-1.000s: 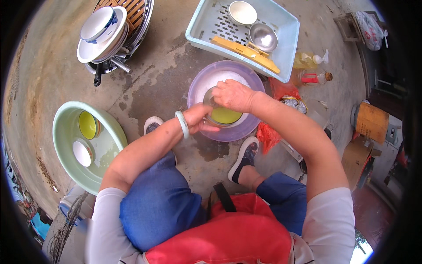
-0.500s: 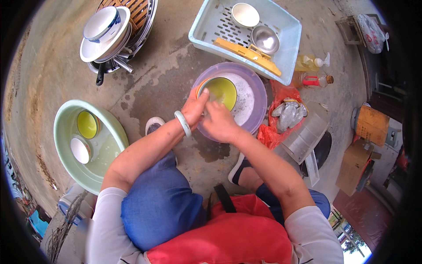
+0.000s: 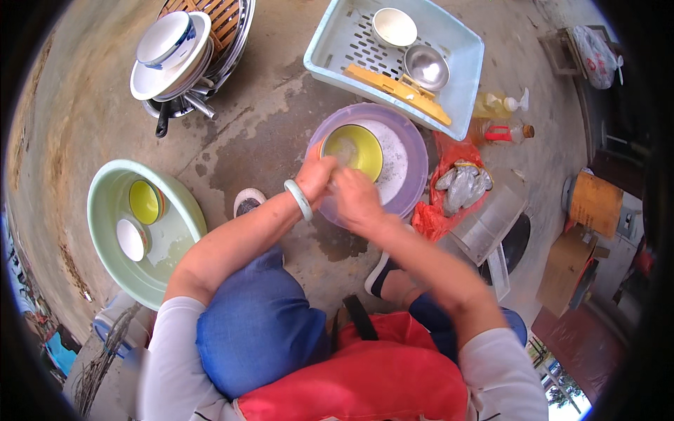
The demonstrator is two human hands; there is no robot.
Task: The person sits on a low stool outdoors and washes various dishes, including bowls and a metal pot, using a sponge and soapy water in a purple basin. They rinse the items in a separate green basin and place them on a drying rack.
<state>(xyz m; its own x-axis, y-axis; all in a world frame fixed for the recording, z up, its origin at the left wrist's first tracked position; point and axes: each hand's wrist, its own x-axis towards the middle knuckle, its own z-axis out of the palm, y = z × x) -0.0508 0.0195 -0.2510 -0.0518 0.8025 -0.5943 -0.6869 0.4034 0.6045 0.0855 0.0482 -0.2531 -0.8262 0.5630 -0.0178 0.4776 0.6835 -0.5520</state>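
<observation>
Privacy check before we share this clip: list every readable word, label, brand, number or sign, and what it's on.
No text can be read.
Plastic bag, upper right: red print, too small and blurred.
Red label on the lying bottle: too small to read.
Yellow-green bowl by the hands: no lettering visible.

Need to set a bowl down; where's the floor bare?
Bare floor shows between the green tub and purple basin, beyond the left shoe, and between the stacked dishes and blue crate. Crowded: right of the basin, with red bag, bottles, clear container.
</observation>
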